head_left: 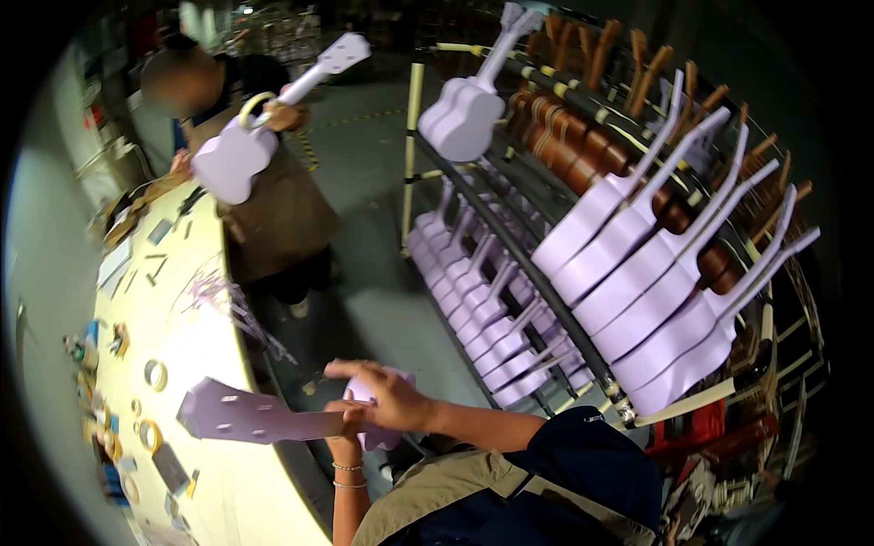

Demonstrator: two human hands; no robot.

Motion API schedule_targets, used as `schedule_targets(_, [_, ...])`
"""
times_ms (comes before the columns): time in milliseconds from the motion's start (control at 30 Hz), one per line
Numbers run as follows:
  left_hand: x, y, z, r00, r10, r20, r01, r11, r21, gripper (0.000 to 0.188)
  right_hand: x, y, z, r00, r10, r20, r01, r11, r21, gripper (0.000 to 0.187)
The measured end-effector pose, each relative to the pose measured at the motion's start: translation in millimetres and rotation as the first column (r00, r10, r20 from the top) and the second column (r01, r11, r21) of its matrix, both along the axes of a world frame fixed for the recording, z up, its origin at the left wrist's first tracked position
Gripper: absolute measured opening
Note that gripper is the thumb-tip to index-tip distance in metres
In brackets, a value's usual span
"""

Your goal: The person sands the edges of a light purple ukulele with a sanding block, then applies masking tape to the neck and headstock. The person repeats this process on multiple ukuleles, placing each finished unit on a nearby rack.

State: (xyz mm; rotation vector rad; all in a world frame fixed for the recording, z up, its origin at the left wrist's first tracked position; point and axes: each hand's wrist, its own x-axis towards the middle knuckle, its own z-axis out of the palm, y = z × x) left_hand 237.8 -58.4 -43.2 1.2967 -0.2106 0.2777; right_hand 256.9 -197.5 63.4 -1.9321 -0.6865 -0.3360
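The person wears a dark navy short-sleeved shirt [592,455] with a small light mark near the shoulder. Over it lies a khaki apron [446,496] with a broad strap running across the chest. Both forearms are bare. The left wrist carries two thin bracelets [346,475], one just above the other. The left hand [344,420] and right hand [387,396] are ungloved, with no rings visible.

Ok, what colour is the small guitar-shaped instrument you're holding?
Pale lilac all over, the instrument, seen in the head view.
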Motion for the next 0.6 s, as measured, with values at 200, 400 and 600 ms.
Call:
schedule_targets(200, [-51.7, 102.7, 79.7, 0.897, 0.441, 0.006, -0.396, 0.812, -0.429, 0.023, 30.7, -5.7, -56.6, 0.958, -0.275, -0.076, 0.256, 0.946, -0.198, 0.063])
schedule_targets(400, [-110.7, 164.3, 87.9, 0.701, 0.699, -0.139, -0.487, 0.328, -0.81, 0.019, 77.3, 27.7, -165.5, 0.671, -0.009, -0.741, 0.034, 0.999, 0.019, 0.065])
schedule_targets(600, [-142.6, 171.7, 92.3, 0.501, 0.847, -0.177, -0.535, 0.142, -0.833, 0.011, 92.1, 113.2, -123.8, -0.054, 0.654, -0.755, -0.048, 0.753, 0.656, 0.075])
